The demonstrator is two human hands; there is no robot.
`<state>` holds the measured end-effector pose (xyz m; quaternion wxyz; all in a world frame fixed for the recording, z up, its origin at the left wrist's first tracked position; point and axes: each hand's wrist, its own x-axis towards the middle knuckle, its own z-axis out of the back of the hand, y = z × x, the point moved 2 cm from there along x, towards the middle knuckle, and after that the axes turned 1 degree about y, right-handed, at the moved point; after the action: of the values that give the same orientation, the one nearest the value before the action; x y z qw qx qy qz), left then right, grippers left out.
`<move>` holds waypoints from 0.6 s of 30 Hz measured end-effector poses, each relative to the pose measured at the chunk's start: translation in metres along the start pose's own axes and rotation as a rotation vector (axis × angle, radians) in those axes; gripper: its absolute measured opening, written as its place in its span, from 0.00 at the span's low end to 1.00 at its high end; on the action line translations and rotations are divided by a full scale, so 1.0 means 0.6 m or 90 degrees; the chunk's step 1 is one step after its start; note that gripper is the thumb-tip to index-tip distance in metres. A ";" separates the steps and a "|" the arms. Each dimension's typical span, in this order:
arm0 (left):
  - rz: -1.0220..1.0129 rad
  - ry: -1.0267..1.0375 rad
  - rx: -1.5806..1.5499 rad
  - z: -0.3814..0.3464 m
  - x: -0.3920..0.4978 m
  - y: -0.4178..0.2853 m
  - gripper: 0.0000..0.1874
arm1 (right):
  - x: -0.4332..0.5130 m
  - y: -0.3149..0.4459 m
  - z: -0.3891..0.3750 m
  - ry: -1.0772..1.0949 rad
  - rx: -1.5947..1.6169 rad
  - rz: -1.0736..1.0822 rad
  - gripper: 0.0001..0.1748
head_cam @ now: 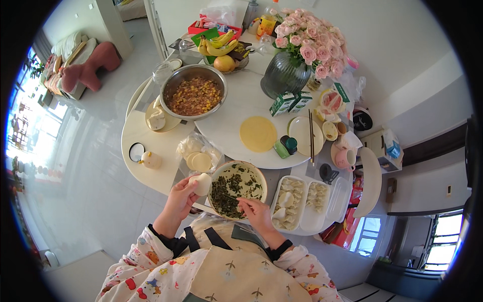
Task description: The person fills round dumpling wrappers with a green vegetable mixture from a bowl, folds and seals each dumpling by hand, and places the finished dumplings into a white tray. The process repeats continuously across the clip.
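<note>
My left hand (182, 196) holds a round white dumpling wrapper (201, 184) at the near left rim of a bowl. That bowl (259, 177) holds a dark green chopped filling (226, 196). Over the filling, my right hand (254, 213) grips a thin utensil whose tip is in the greens; its exact kind is hard to tell. Behind my left hand, a stack of round wrappers (199, 161) lies in an opened clear plastic bag. To the right of the bowl, folded dumplings (290, 204) fill a white plastic container, and a second container holds more dumplings (317, 194).
A steel bowl of meat and corn filling (194, 96) stands at the back left. Farther right are a yellow round mat (258, 134), a plate with chopsticks (311, 137), a green-capped bottle (289, 144), a pink mug (344, 158) and a glass vase of roses (286, 73).
</note>
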<state>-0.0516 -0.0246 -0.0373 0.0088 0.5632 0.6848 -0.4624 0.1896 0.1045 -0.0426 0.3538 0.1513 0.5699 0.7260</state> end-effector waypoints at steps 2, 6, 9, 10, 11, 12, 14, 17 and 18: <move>0.026 -0.032 -0.003 0.010 0.004 0.006 0.15 | -0.005 -0.006 -0.004 0.016 0.036 -0.038 0.14; 0.045 -0.015 -0.063 0.018 0.003 0.008 0.08 | -0.007 -0.021 -0.007 0.010 0.172 -0.143 0.15; 0.014 0.022 -0.052 0.014 0.001 0.002 0.07 | 0.000 -0.033 -0.001 0.002 0.278 -0.256 0.18; 0.014 0.001 -0.008 0.013 0.001 0.000 0.08 | 0.004 -0.036 0.003 0.003 0.302 -0.287 0.18; 0.008 -0.009 0.029 0.011 0.002 -0.003 0.09 | 0.007 -0.037 0.007 0.003 0.328 -0.301 0.19; 0.003 -0.020 0.062 0.009 0.003 -0.005 0.10 | 0.009 -0.038 0.010 -0.016 0.358 -0.330 0.19; -0.002 -0.024 0.074 0.005 0.002 -0.009 0.14 | 0.014 -0.034 0.016 -0.056 0.425 -0.347 0.20; 0.003 -0.034 -0.011 -0.005 0.003 -0.008 0.19 | 0.012 -0.016 0.037 -0.103 0.468 -0.331 0.20; 0.000 -0.034 -0.060 -0.011 0.005 -0.006 0.20 | 0.010 -0.005 0.045 -0.111 0.473 -0.316 0.18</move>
<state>-0.0523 -0.0182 -0.0328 0.0534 0.5493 0.7055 -0.4446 0.2030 0.1284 -0.0386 0.4854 0.1875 0.7790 0.3498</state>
